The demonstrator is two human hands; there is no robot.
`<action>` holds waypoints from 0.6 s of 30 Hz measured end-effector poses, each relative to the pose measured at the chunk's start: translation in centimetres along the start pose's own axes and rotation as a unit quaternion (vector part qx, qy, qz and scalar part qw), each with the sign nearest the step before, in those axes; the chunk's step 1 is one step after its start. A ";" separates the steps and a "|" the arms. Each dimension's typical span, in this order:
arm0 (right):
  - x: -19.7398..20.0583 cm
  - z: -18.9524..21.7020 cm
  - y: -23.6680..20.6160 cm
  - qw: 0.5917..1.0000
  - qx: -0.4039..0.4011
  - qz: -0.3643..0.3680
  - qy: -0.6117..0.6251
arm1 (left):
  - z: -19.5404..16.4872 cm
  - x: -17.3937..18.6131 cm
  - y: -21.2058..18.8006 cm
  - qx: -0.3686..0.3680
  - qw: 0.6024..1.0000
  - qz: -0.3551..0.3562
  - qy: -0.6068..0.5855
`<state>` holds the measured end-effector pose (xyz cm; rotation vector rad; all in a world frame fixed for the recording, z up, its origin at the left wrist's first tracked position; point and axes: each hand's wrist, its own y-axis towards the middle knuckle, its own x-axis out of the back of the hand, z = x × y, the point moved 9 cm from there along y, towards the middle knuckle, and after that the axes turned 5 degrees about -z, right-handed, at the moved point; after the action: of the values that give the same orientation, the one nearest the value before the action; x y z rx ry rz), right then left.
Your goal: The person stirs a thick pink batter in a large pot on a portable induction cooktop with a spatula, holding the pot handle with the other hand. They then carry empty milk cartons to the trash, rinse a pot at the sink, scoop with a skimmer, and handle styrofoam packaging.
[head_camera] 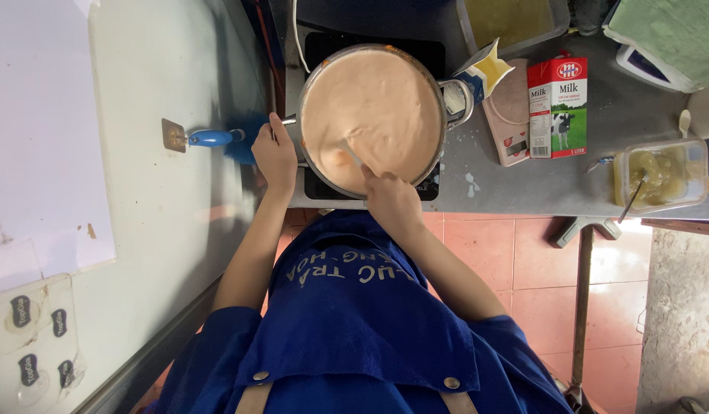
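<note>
Blue apron nearest; right hand fingers clasp utensil in pot; left hand grips handle.

Pot on cooktop; milk carton right.

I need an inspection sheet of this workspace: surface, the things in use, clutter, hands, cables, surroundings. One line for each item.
Surface: grey metal counter, with small white spills beside the black cooktop.
Things in use: round steel pot on the cooktop, filled with pale orange creamy liquid; a thin utensil stands in it.
Clutter: opened yellow carton, red and white milk carton, clear plastic tub of yellowish pulp, blue-handled scraper.
Hands: left hand grips the pot's side handle; right hand holds the utensil.
Cables: white cable behind the pot.
Surroundings: reddish floor tiles, white chest lid on the left.
</note>
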<state>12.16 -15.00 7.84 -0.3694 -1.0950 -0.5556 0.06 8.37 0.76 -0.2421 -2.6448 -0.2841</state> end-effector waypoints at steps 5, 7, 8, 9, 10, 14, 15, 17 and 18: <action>-2.3 -1.4 3.8 0.997 -0.051 0.032 -0.051 | -0.1 -0.2 0.6 0.028 0.999 0.018 0.003; -2.1 -2.0 5.0 0.996 -0.064 0.018 -0.056 | -0.5 0.0 0.9 0.014 1.000 0.013 0.016; -2.0 -2.5 5.5 0.994 -0.076 0.022 -0.079 | -0.4 0.0 1.1 0.019 1.000 0.012 0.016; -1.8 -3.0 5.8 0.990 -0.089 0.025 -0.103 | -0.4 0.1 1.2 0.024 1.000 0.011 0.016; -1.6 -3.5 6.0 0.986 -0.101 0.029 -0.126 | -0.3 0.1 1.2 0.028 0.999 0.010 0.016; -1.0 -5.3 5.3 0.979 -0.147 0.068 -0.126 | -0.6 0.5 1.2 0.014 1.000 -0.005 0.023; -0.6 -5.9 4.8 0.977 -0.162 0.069 -0.120 | -0.7 0.7 1.2 0.004 1.000 -0.011 0.022; 0.2 -6.5 3.6 0.975 -0.178 0.070 -0.114 | -0.6 0.7 1.2 0.007 1.000 -0.010 0.026; 0.7 -6.8 2.9 0.974 -0.180 0.071 -0.114 | -0.4 0.6 1.2 0.021 0.999 -0.001 0.030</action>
<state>19.06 -16.48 5.60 -0.8385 -1.1773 -0.5938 -0.07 9.52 1.55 -0.2130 -2.5895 -0.2331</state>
